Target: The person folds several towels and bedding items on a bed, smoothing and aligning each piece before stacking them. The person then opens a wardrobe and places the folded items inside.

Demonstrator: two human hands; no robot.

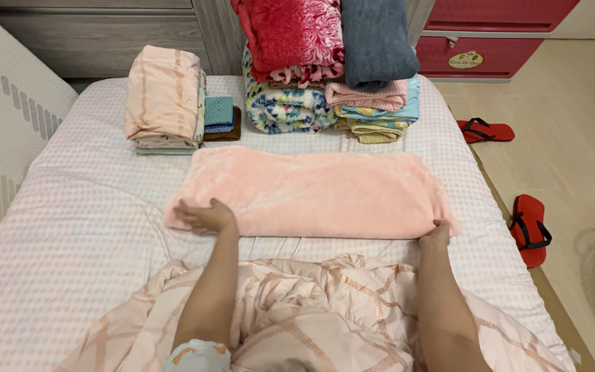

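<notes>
A pink fleece blanket [318, 193], folded into a long flat rectangle, lies across the middle of the bed. My left hand [204, 215] rests flat on its near left corner with fingers spread. My right hand [437, 235] is at the near right corner, fingers curled on the blanket's edge. A crumpled peach quilt [311, 310] with gold lines lies just in front of me, under my forearms.
Folded piles stand at the far end of the bed [70, 227]: a peach stack [164, 96], small blue cloths [219, 114], and a tall pile of red, grey and patterned blankets [325, 62]. Red sandals [530, 227] lie on the floor at right, by a red drawer unit [490, 41].
</notes>
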